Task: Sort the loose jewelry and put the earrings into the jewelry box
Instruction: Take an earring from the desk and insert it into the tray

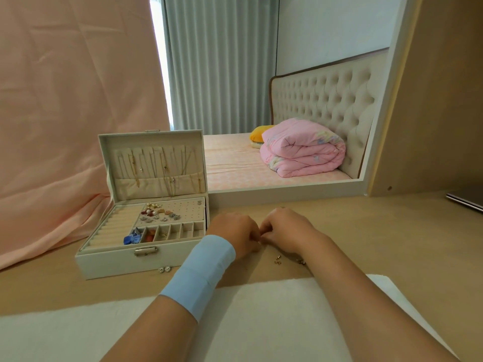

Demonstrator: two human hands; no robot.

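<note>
A white jewelry box (pixel 115 262) stands open on the left of the wooden table, with necklaces hung in its lid and several earrings (pixel 159 214) on its perforated pad. My left hand (pixel 235 232) and my right hand (pixel 283 228) meet over the table just right of the box, fingers curled together, pinching something tiny that I cannot make out. Loose gold earrings (pixel 278 259) lie on the table below my right hand. A pair of sparkly studs (pixel 164 269) lies in front of the box.
A white towel (pixel 261 309) covers the table's near edge under my forearms. A mirror (pixel 287 100) leans behind the table, a pink cloth (pixel 65 100) hangs at the left, and a laptop edge (pixel 465 201) shows far right.
</note>
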